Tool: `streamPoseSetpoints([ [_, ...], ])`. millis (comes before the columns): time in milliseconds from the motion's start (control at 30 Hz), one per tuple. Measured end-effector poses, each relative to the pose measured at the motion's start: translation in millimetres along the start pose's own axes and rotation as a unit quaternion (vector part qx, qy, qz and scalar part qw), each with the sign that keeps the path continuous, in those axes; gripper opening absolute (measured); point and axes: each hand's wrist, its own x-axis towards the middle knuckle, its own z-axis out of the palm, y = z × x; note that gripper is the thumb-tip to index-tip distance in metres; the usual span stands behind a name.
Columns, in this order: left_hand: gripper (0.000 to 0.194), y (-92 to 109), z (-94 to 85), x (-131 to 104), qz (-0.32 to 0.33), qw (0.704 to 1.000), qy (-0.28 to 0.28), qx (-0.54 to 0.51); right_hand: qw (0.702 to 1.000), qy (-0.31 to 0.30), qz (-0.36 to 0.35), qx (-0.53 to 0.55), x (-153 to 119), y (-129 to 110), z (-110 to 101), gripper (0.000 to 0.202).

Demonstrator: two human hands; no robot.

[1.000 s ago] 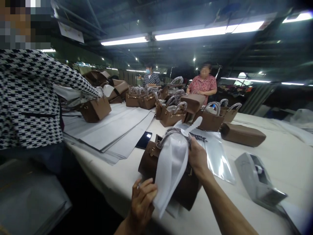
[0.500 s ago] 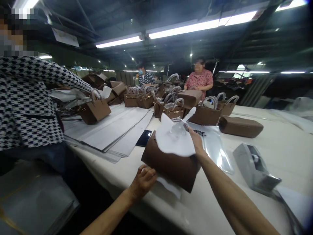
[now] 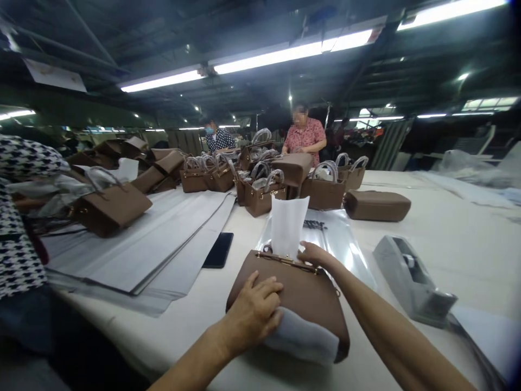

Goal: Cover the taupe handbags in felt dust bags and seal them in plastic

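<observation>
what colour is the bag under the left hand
The bag is brown; it shows best in the head view.

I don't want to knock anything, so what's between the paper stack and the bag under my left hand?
In the head view, a phone lies beside the paper stack; bare table shows between phone and bag.

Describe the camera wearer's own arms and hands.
The left forearm and right forearm are bare where they show, with no sleeve or watch visible. The left hand and right hand are ungloved; rings cannot be made out.
</observation>
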Motion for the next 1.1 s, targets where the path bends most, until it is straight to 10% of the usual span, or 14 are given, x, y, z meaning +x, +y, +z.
streamPoseSetpoints([
  [133, 0.007, -1.9, 1.6, 3.6, -0.011, 1.000, -0.003, -0.021, 0.985, 0.137, -0.101, 0.000, -69.0, -3.8, -24.3, 0.036],
  [200, 0.008, -2.9, 5.3, 2.7, -0.002, 1.000, 0.004, -0.022, 0.890, 0.250, -0.379, -0.033, -109.7, -7.4, -20.4, 0.023],
  [267, 0.009, -3.8, 8.5, 0.6, 0.006, 1.000, 0.009, -0.020, 0.815, 0.244, -0.514, -0.106, -135.8, -5.9, -1.1, 0.023],
  [467, 0.013, -4.5, -24.0, 34.1, 0.015, 0.999, -0.026, -0.015, 0.796, 0.378, -0.473, -0.012, -130.1, 18.0, 67.3, 0.033],
  [667, 0.043, -32.6, -64.3, 190.1, -0.049, 0.972, 0.123, 0.195, 0.824, 0.310, -0.474, -0.022, -132.5, 10.7, 44.4, 0.019],
  [800, 0.041, -41.9, -55.5, 259.1, -0.079, 0.980, -0.084, 0.164, 0.848, 0.286, -0.446, 0.018, -134.2, 5.9, 37.6, 0.017],
  [900, 0.027, -18.2, -51.0, 241.6, 0.037, 0.982, -0.149, 0.113, 0.863, 0.269, -0.427, 0.027, -135.5, 6.1, 43.1, 0.020],
  [1000, 0.021, 15.1, -49.4, 176.8, 0.209, 0.963, -0.134, 0.106, 0.877, 0.256, -0.407, 0.025, -139.8, 5.0, 51.3, 0.019],
  [1100, 0.014, 35.2, -36.8, 104.3, 0.249, 0.959, -0.073, 0.113, 0.888, 0.244, -0.387, 0.051, -143.0, 1.2, 55.0, 0.022],
])
